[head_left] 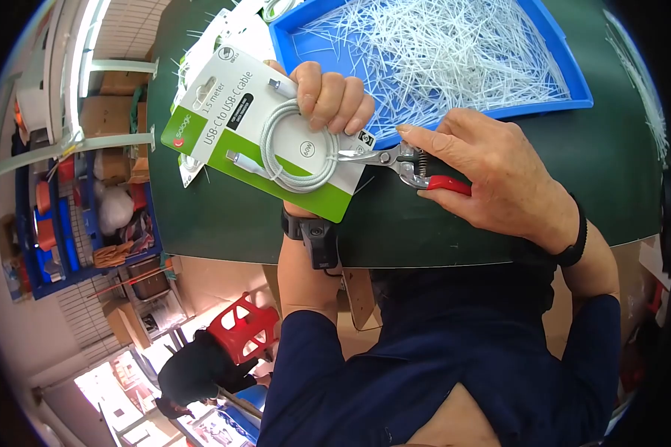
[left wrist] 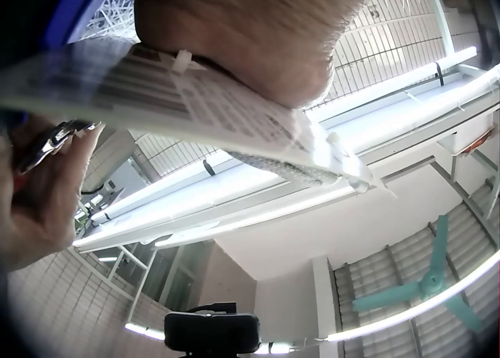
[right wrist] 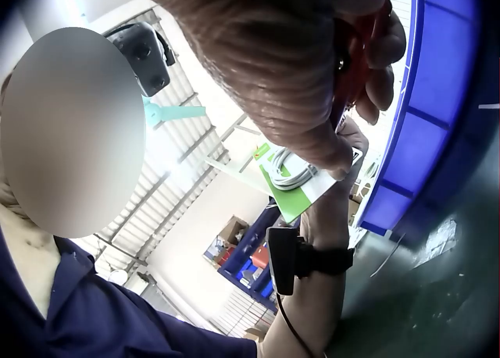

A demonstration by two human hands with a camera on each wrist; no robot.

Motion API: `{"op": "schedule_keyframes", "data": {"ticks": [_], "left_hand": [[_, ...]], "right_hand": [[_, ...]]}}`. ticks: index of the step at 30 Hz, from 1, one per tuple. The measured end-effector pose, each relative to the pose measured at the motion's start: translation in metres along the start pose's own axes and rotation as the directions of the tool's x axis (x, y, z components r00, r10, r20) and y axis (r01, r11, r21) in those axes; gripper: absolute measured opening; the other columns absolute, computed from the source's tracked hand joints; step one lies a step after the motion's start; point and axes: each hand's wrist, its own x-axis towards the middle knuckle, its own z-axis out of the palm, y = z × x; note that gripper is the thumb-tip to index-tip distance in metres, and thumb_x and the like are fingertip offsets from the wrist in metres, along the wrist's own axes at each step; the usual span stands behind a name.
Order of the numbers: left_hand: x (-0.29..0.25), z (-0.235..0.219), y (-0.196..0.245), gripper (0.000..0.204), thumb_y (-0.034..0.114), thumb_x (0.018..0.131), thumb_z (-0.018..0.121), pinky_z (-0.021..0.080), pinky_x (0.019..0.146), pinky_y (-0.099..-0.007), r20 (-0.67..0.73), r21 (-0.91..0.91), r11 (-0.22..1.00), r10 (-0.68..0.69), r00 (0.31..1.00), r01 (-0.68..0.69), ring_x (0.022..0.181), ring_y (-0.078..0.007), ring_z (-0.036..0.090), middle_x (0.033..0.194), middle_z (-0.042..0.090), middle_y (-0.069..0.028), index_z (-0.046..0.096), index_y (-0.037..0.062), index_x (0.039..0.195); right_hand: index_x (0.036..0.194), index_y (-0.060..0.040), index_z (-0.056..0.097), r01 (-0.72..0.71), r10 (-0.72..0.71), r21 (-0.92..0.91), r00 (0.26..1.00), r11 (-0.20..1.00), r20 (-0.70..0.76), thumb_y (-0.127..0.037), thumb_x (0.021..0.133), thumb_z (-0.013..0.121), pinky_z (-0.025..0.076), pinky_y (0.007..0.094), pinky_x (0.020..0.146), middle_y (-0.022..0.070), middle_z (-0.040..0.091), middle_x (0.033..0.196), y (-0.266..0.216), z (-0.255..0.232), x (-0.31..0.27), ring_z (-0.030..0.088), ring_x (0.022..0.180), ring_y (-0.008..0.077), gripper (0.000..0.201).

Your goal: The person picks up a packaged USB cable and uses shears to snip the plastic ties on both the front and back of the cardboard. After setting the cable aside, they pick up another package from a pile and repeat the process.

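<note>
Left hand [head_left: 332, 97] grips cable card [head_left: 265, 130] up off the desk [head_left: 440, 216], tilted for access | right hand [head_left: 492, 175] squeezes red-handled cutters [head_left: 406, 162], tips at card's edge | tray [head_left: 574, 74] behind holds cut ties.

Tabletop [head_left: 499, 216] bare green near its front edge; blue tray [head_left: 574, 71] of white ties blocks the far side; card packs [head_left: 224, 37] crowd far left.

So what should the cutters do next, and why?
Probably squeeze the cutters shut to snip a tie on the card. The right hand grips the red handles, and the tips already sit at the edge of the coiled cable, which the left hand holds up. Whether a tie lies between the blades is too small to tell.
</note>
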Motion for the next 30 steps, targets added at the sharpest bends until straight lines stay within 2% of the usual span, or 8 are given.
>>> {"op": "schedule_keyframes", "data": {"ticks": [9, 13, 16, 18, 20, 24, 26, 30], "left_hand": [[-0.002, 0.000, -0.006, 0.054, 0.043, 0.119, 0.027, 0.040, 0.069, -0.0319, -0.062, 0.102, 0.993, 0.065, 0.996, -0.058, 0.067, -0.0129, 0.036, 0.065, 0.040, 0.0023, 0.050, 0.0133, 0.080], [-0.001, -0.003, -0.002, 0.058, 0.046, 0.119, 0.025, 0.041, 0.066, -0.0329, 0.045, 0.310, 0.944, 0.103, 0.994, -0.112, 0.066, -0.0145, 0.038, 0.065, 0.043, 0.0016, 0.055, 0.0126, 0.082], [-0.002, 0.011, -0.012, 0.051, 0.039, 0.118, 0.035, 0.038, 0.069, -0.0317, -0.149, 0.069, 0.984, 0.173, 0.973, -0.164, 0.068, -0.0134, 0.036, 0.066, 0.042, 0.0013, 0.049, 0.0129, 0.077], [-0.003, 0.008, -0.015, 0.051, 0.039, 0.118, 0.035, 0.039, 0.071, -0.0317, -0.165, 0.004, 0.983, 0.180, 0.970, -0.182, 0.068, -0.0137, 0.036, 0.066, 0.042, 0.0012, 0.049, 0.0130, 0.077], [-0.002, 0.004, -0.022, 0.051, 0.039, 0.118, 0.035, 0.041, 0.075, -0.0318, -0.212, -0.129, 0.974, 0.157, 0.964, -0.187, 0.070, -0.0142, 0.038, 0.067, 0.042, 0.0010, 0.049, 0.0131, 0.077], [0.003, 0.011, -0.050, 0.055, 0.046, 0.119, 0.030, 0.047, 0.093, -0.0370, -0.254, -0.157, 0.970, 0.140, 0.957, -0.184, 0.073, -0.0157, 0.045, 0.069, 0.049, 0.0014, 0.055, 0.0140, 0.082], [0.001, 0.018, -0.062, 0.056, 0.046, 0.119, 0.030, 0.047, 0.095, -0.0372, -0.247, -0.192, 0.969, 0.108, 0.963, -0.158, 0.073, -0.0162, 0.046, 0.069, 0.048, 0.0015, 0.055, 0.0142, 0.081], [0.000, 0.021, -0.074, 0.057, 0.047, 0.119, 0.029, 0.047, 0.099, -0.0377, -0.235, -0.224, 0.969, 0.054, 0.970, -0.108, 0.073, -0.0173, 0.046, 0.068, 0.047, 0.0016, 0.053, 0.0149, 0.078]], "right_hand": [[0.138, -0.0108, 0.069, 0.024, -0.030, -0.141, 0.999, 0.990, -0.041, -0.002, 0.076, 0.084, 0.053, 0.0371, 0.066, 0.0083, 0.061, 0.092, 0.002, 0.004, -0.005, 0.064, 0.080, 0.0257, 0.065], [0.137, -0.0097, 0.069, 0.029, -0.031, -0.105, 0.999, 0.994, -0.016, 0.000, 0.076, 0.082, 0.053, 0.0382, 0.065, 0.0087, 0.060, 0.089, 0.005, 0.000, -0.006, 0.064, 0.078, 0.0249, 0.063], [0.138, -0.0079, 0.067, -0.023, 0.024, -0.028, 0.999, 0.999, 0.036, 0.000, 0.077, 0.082, 0.054, 0.0374, 0.068, 0.0100, 0.062, 0.092, 0.005, -0.006, -0.005, 0.066, 0.080, 0.0261, 0.063], [0.138, -0.0070, 0.066, -0.042, 0.043, -0.011, 0.996, 0.999, 0.073, 0.000, 0.078, 0.082, 0.055, 0.0371, 0.069, 0.0107, 0.064, 0.093, 0.007, -0.010, -0.001, 0.067, 0.081, 0.0267, 0.063], [0.134, -0.0047, 0.064, -0.021, 0.031, 0.123, 0.996, 0.992, -0.081, -0.002, 0.079, 0.084, 0.056, 0.0359, 0.071, 0.0120, 0.067, 0.095, 0.009, 0.000, 0.005, 0.069, 0.082, 0.0272, 0.058], [0.126, -0.0026, 0.062, -0.059, 0.104, 0.319, 0.987, 0.946, -0.125, -0.006, 0.081, 0.087, 0.057, 0.0344, 0.075, 0.0130, 0.070, 0.098, 0.006, 0.009, 0.011, 0.071, 0.083, 0.0271, 0.052], [0.124, -0.0022, 0.061, -0.096, 0.144, 0.380, 0.984, 0.920, -0.101, -0.008, 0.082, 0.088, 0.057, 0.0340, 0.077, 0.0131, 0.070, 0.098, 0.004, 0.014, 0.011, 0.072, 0.083, 0.0270, 0.050], [0.117, -0.0028, 0.062, 0.020, 0.064, 0.427, 0.981, 0.904, -0.181, -0.009, 0.082, 0.090, 0.056, 0.0345, 0.075, 0.0121, 0.069, 0.095, 0.005, 0.020, 0.012, 0.071, 0.081, 0.0246, 0.045]]}}
